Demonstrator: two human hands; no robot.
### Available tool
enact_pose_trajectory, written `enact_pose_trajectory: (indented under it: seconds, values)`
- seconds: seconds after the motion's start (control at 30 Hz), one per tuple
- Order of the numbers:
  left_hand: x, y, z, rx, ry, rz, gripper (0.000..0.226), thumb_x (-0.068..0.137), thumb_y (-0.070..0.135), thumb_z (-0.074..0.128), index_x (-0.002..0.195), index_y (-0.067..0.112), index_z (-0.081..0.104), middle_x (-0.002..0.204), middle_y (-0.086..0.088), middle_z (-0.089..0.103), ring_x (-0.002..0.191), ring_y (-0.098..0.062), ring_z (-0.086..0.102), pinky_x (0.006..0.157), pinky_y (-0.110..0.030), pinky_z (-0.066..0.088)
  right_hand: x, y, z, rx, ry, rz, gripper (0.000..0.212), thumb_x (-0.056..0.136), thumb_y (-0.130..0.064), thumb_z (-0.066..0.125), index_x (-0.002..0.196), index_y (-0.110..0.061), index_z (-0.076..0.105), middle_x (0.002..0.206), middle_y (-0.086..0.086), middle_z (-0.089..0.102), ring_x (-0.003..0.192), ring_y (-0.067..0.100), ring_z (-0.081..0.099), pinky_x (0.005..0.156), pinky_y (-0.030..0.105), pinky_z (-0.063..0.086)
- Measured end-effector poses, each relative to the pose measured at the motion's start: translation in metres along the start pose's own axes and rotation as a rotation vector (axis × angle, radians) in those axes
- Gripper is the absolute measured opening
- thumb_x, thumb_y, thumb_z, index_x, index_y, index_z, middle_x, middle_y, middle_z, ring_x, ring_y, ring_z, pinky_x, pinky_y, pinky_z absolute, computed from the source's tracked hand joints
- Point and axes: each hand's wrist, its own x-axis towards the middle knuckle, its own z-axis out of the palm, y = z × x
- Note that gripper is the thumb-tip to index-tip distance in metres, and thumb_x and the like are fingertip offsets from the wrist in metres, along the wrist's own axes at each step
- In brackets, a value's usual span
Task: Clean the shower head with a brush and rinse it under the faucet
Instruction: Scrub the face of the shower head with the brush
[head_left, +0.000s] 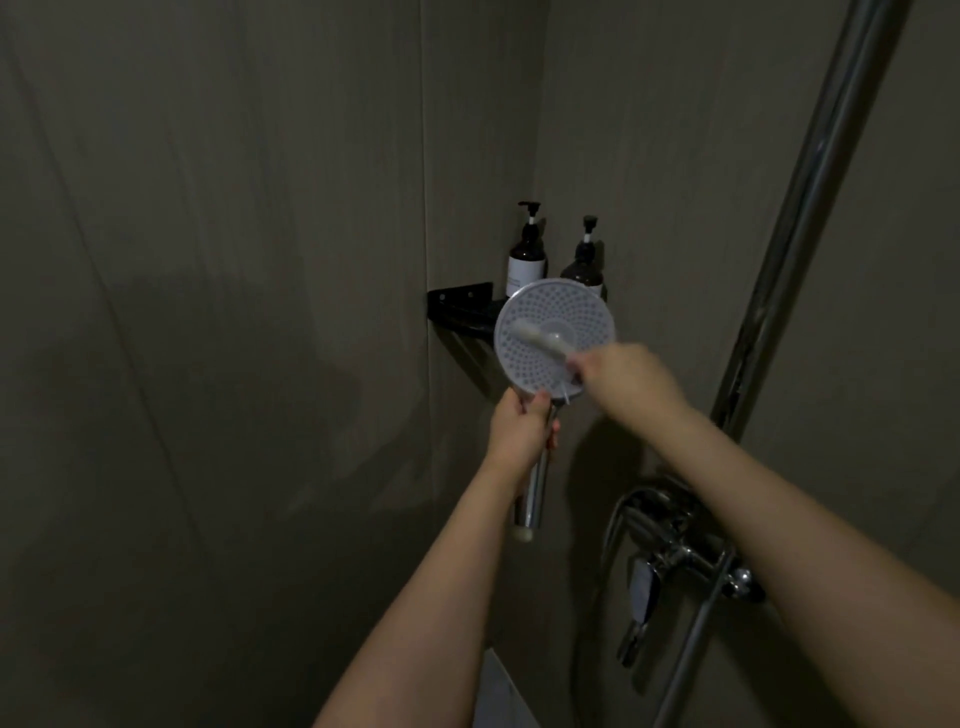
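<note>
The left hand (521, 430) is wrapped around the shiny handle of the shower head (554, 339), just under the round face, with the fingers curled tight and the thumb up by the rim. The round face is turned toward the camera, so all its little holes show. The right hand (626, 383) reaches in from the right and grips the end of a white brush (540, 339); its fingers look closed around the brush, though the hand is blurry, so I cannot see each finger. The brush lies across the middle of the face and touches it. Behind the shower head sits a black corner shelf (460, 307) with two dark pump bottles (527, 254) (the round face hides part of the shelf and the bottom of the right bottle). Lower right, on the wall, is the silver faucet (675, 558), with a tall metal pipe (810, 208) going up beside it.
</note>
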Motion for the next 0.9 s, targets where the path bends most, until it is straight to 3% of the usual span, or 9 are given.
enact_pose_trajectory:
  seconds: [0.13,0.23,0.37,0.43,0.5,0.63,0.73,0.8,0.9]
  values:
    - [0.006,0.003,-0.007,-0.057,0.013,-0.05,0.011,0.098,0.018,0.042,0.087,0.017,0.045,0.062,-0.005,0.049,0.045,-0.011,0.044,0.04,-0.02,0.038,0.002,0.009,-0.013,0.038,0.113,-0.022,0.039,0.102,-0.025,0.032,0.116,-0.006,0.063,0.104,0.024,0.065,0.093,0.036,0.063,0.079,0.04,0.05]
    - [0.011,0.007,-0.009,-0.074,0.005,-0.056,0.011,0.098,0.02,0.042,0.088,0.017,0.045,0.061,-0.004,0.05,0.041,-0.01,0.044,0.04,-0.021,0.038,-0.001,0.014,0.005,-0.041,-0.05,-0.005,0.041,0.099,-0.036,0.036,0.103,-0.009,0.067,0.087,0.012,0.063,0.074,0.027,0.059,0.062,0.03,0.046]
    - [0.016,0.009,-0.006,-0.131,0.014,-0.073,0.015,0.099,0.02,0.039,0.084,0.018,0.042,0.061,-0.005,0.047,0.035,-0.006,0.042,0.036,-0.017,0.035,0.005,0.028,-0.003,-0.011,0.166,0.078,0.044,0.1,-0.032,0.036,0.099,0.0,0.066,0.09,0.022,0.066,0.08,0.035,0.061,0.063,0.031,0.037]
    - [0.015,0.009,-0.004,-0.171,-0.002,-0.084,0.014,0.099,0.021,0.038,0.087,0.017,0.043,0.061,-0.005,0.047,0.035,-0.007,0.042,0.036,-0.016,0.035,-0.001,0.024,0.005,-0.061,0.07,-0.021,0.041,0.099,-0.036,0.036,0.095,-0.008,0.066,0.085,0.014,0.066,0.07,0.029,0.057,0.059,0.028,0.037]
    - [0.015,0.01,-0.005,-0.177,-0.02,-0.095,0.011,0.099,0.022,0.039,0.092,0.015,0.044,0.062,-0.005,0.047,0.038,-0.008,0.042,0.037,-0.017,0.036,-0.002,0.029,0.007,-0.082,0.012,0.046,0.041,0.098,-0.038,0.036,0.094,-0.009,0.066,0.077,0.009,0.062,0.064,0.023,0.054,0.052,0.028,0.037]
    - [0.021,0.012,-0.015,-0.176,-0.017,-0.112,0.012,0.098,0.026,0.04,0.1,0.015,0.045,0.064,-0.003,0.049,0.048,-0.011,0.043,0.043,-0.022,0.038,0.009,0.041,-0.009,0.138,0.153,0.137,0.042,0.099,-0.029,0.04,0.098,0.003,0.068,0.086,0.025,0.064,0.084,0.035,0.062,0.063,0.032,0.038]
    - [0.029,0.011,-0.021,-0.182,-0.012,-0.107,0.012,0.098,0.027,0.04,0.096,0.016,0.046,0.064,-0.002,0.049,0.047,-0.011,0.043,0.042,-0.022,0.038,0.009,0.034,0.005,0.013,-0.04,0.053,0.038,0.098,-0.034,0.042,0.098,-0.009,0.07,0.076,0.012,0.064,0.067,0.025,0.055,0.058,0.032,0.039]
    - [0.034,0.012,-0.028,-0.179,-0.008,-0.104,0.011,0.098,0.027,0.04,0.094,0.018,0.045,0.064,-0.002,0.049,0.049,-0.012,0.043,0.042,-0.022,0.038,0.018,0.038,0.006,0.035,0.022,0.136,0.04,0.099,-0.034,0.04,0.088,-0.007,0.068,0.061,0.006,0.053,0.062,0.025,0.05,0.052,0.031,0.034]
    - [0.044,0.012,-0.043,-0.215,0.021,-0.103,0.012,0.099,0.027,0.039,0.096,0.017,0.044,0.065,-0.002,0.049,0.048,-0.012,0.043,0.042,-0.021,0.037,0.033,0.041,0.005,0.104,0.15,0.26,0.042,0.1,-0.029,0.037,0.08,-0.001,0.061,0.08,0.024,0.061,0.08,0.037,0.058,0.063,0.03,0.034]
